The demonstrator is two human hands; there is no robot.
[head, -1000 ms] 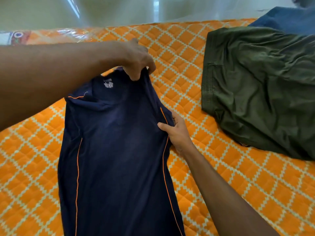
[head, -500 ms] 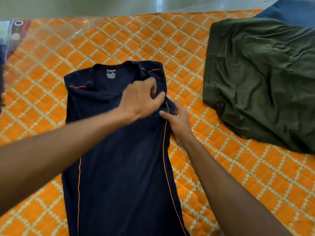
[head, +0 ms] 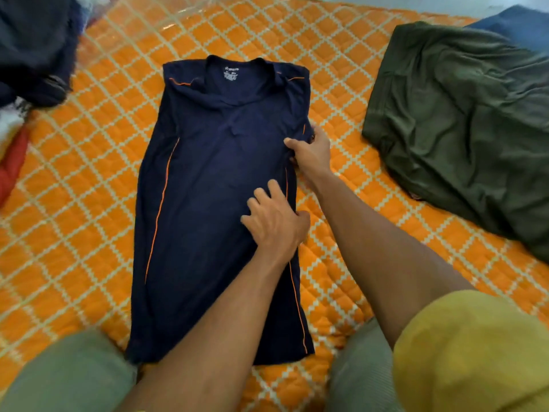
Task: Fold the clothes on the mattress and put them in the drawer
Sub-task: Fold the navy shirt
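A navy shirt (head: 208, 185) with orange piping lies lengthwise on the orange quilted mattress (head: 89, 179), collar at the far end, both sides folded in. My right hand (head: 310, 153) pinches the shirt's right edge near the armhole, thumb on top. My left hand (head: 274, 223) rests lower down on that same right side, fingers spread and slightly bent, pressing the cloth flat. An olive green garment (head: 463, 123) lies crumpled to the right, apart from the shirt.
A heap of dark clothes (head: 32, 49) sits at the far left corner, with a red piece (head: 12, 165) below it. A blue garment (head: 517, 25) shows at the far right. My knees (head: 68, 379) are at the mattress's near edge.
My left hand slid down the shirt's right side from near the shoulder toward the middle. My right hand kept its pinch on the edge. The view pulled back, showing the whole shirt.
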